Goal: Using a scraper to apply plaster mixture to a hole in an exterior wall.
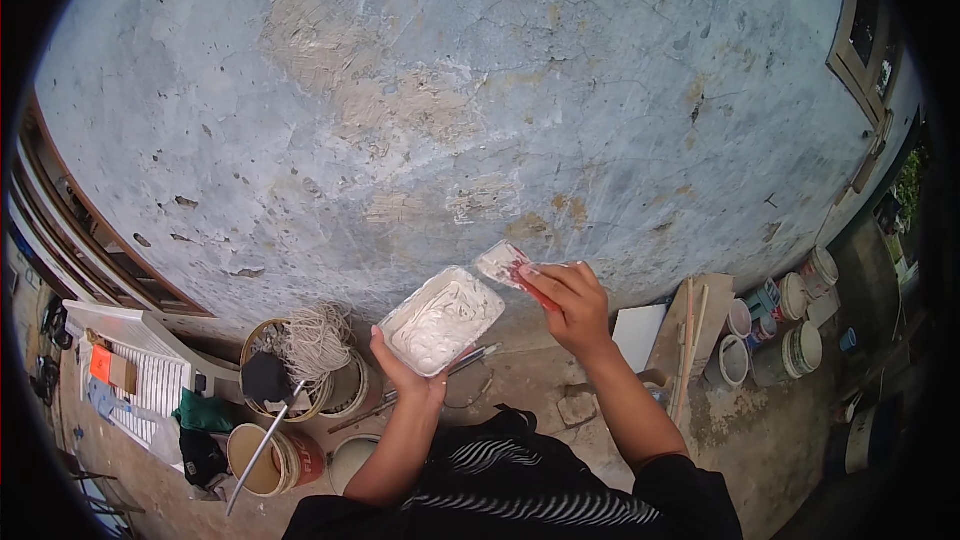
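Watching this from the side, looks to me like the working-the-filler step: a white plastic tub [420,302] of pale filler [446,325] in one hand, putty knife [509,266] in the other, in front of a scuffed blue-grey wall [630,90]. Clock centred on the tub: the left hand [411,373] is at 7, cupped under it with the thumb up the side, other fingers mostly hidden. Right hand [573,302] is at 3, curled snugly round the red handle. The gunked-up blade sits around 1, just beside the tub's rim and angled toward 10. Can't tell from here if it touches the wall. There's a big rough beige patch [350,70] at 11, and a smaller patch [485,200] between 12 and 1. Next move, I reckon, calls for a level tub, a firm grip and a flat, shallow blade.
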Available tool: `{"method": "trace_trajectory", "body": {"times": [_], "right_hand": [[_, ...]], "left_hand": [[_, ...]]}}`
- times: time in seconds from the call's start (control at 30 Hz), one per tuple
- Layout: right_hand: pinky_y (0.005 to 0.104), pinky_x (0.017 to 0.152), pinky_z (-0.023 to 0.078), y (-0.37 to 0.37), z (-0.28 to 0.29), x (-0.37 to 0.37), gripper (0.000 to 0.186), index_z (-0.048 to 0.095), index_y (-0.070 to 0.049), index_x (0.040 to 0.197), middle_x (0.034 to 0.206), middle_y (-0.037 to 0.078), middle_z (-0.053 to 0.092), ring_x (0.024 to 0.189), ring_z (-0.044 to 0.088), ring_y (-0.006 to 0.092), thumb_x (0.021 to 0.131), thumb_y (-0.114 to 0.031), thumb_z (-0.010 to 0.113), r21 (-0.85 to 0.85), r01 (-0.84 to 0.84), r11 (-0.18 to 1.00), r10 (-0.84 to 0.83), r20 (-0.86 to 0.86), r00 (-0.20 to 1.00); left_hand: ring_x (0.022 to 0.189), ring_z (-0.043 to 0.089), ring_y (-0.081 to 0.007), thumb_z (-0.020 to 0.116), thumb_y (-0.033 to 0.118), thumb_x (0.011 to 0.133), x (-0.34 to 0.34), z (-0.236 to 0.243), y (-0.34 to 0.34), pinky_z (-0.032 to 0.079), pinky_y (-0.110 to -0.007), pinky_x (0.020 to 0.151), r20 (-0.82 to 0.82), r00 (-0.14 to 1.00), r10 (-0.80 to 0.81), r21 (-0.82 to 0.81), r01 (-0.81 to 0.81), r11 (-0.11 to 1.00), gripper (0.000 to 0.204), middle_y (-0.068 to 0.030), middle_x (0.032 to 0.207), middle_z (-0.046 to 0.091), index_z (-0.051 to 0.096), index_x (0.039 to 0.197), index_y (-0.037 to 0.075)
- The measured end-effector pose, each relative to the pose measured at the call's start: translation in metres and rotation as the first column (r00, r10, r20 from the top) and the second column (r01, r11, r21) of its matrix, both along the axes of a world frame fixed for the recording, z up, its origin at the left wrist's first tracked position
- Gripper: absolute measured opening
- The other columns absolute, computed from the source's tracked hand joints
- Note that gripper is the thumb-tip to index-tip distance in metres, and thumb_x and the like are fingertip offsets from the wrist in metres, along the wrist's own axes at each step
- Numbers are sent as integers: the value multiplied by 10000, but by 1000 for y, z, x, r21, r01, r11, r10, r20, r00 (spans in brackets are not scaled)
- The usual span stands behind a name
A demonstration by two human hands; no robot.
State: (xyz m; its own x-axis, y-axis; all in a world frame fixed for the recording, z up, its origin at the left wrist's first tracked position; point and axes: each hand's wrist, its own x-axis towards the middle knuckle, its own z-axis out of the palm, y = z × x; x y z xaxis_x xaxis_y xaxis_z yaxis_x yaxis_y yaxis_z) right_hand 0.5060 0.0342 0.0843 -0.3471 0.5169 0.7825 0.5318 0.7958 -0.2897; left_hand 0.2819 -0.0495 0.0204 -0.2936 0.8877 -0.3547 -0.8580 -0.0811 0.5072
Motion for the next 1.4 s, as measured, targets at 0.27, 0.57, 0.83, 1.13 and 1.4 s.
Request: {"method": "trace_trajectory", "body": {"times": [0.27,0.57,0.83,1.13,1.4], "right_hand": [[453,1006,470,-6,-23,-6,508,746,-234,1193,1241,-19,700,1158,622,250,731,-30,692,-58,-380,923,384,159,909],[448,999,473,4,-12,23,498,756,-183,1142,1219,-6,710,1171,626,252,716,54,658,-186,-353,917,390,229,892],[312,793,534,47,-52,2,267,720,-35,1136,1006,137,735,886,698,258,897,34,622,-562,-41,826,-199,-359,912],[293,824,529,101,-66,-63,240,718,-8,1123,1046,126,748,910,703,191,920,47,604,-370,8,929,-155,-369,916],[302,855,523,89,-53,-60,342,721,-29,1132,1094,104,748,939,688,233,858,111,572,-246,92,965,-198,-449,872]], "left_hand": [[1238,590,-382,321,727,915,-12,12,30,495,-651,938,77,997,21,30,-24,999,839,-149,1423,563,471,1464,110],[1255,566,-460,303,733,912,-45,20,39,507,-716,881,-20,999,39,-4,-39,999,867,-186,1457,524,392,1511,113],[1272,548,-476,317,775,886,-74,-6,32,519,-711,860,14,1000,18,17,-19,1000,916,-184,1477,509,378,1522,119],[1301,526,-468,310,800,869,-112,-25,45,486,-707,887,18,998,-58,-34,58,998,935,-152,1498,500,376,1535,148],[1305,522,-469,300,803,869,-129,-18,61,471,-714,888,-15,992,-127,-103,125,987,929,-134,1506,498,369,1542,165]]}}
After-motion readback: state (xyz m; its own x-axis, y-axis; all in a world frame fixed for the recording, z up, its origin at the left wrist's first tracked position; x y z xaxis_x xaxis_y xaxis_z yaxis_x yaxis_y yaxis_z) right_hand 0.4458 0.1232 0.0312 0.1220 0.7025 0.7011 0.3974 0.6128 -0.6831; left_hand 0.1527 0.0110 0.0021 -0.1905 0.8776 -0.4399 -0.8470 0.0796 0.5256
